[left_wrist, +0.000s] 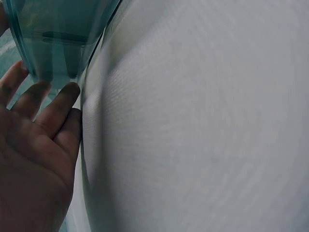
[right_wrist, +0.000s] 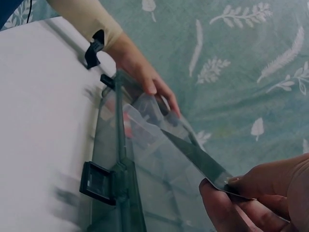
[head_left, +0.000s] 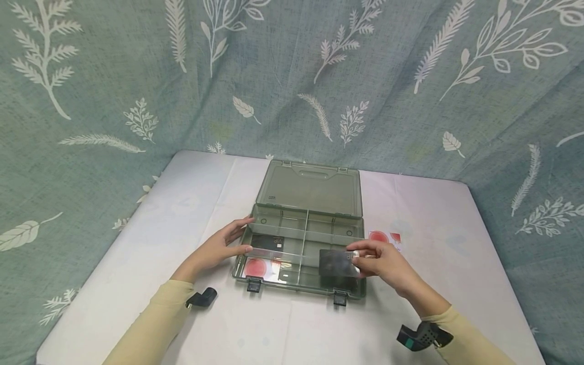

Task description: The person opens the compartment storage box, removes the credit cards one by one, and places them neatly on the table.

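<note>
My right hand (head_left: 380, 261) pinches a black card (head_left: 335, 262) marked VIP between thumb and fingers. That card hangs tilted over the right-hand compartments of a clear green plastic box (head_left: 312, 249); the right wrist view shows the card (right_wrist: 195, 157) nearly edge-on. At the box's left end rests my left hand (head_left: 223, 244), its fingers fairly straight along the outer wall and its thumb at the rim. Another black VIP card (head_left: 268, 243) lies in the middle left compartment. In the front left compartment is a red and white card (head_left: 256, 267).
The box's lid (head_left: 310, 188) lies folded back behind it. Two black latches (head_left: 339, 298) stick out at the front. Right of the box, a red and white card (head_left: 378, 236) lies on the white table (head_left: 456, 263), partly hidden by my right hand. A patterned curtain (head_left: 283, 91) surrounds the table.
</note>
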A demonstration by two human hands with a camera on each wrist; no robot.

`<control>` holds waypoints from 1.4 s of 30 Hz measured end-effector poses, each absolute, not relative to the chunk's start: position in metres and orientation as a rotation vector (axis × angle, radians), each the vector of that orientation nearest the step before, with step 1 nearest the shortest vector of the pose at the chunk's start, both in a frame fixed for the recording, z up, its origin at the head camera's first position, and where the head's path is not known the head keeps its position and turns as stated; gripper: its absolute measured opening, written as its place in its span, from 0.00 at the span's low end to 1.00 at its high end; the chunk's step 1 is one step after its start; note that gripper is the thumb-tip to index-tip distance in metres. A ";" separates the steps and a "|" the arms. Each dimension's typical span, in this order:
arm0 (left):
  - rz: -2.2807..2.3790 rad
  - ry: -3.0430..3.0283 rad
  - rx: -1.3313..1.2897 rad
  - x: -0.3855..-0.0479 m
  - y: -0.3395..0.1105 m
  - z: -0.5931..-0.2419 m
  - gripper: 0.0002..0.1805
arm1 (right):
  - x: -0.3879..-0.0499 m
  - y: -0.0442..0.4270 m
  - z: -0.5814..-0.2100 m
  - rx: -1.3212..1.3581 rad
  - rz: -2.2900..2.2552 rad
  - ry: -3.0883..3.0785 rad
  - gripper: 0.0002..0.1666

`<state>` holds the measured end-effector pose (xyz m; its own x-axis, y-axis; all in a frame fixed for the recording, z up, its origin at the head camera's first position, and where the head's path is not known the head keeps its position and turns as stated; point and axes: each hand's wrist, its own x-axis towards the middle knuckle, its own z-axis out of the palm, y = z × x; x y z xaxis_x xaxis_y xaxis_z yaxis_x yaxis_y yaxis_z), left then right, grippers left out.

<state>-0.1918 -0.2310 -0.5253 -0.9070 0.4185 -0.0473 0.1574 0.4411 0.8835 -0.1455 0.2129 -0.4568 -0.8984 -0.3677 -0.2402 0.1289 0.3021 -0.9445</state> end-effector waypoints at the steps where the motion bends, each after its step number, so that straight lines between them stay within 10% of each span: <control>1: 1.453 2.435 0.500 -0.192 -0.231 -0.525 0.43 | -0.145 0.214 -0.456 -0.203 -1.628 2.169 0.21; 42: 1.460 2.425 0.503 -0.192 -0.231 -0.527 0.42 | -0.146 0.276 -0.460 -0.027 -1.608 2.332 0.24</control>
<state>-0.1923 -0.2315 -0.5269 -0.9045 0.4237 -0.0481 0.1559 0.4335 0.8876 -0.1455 0.2759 -0.4598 -0.9525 -0.1882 -0.2396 0.1571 0.3704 -0.9155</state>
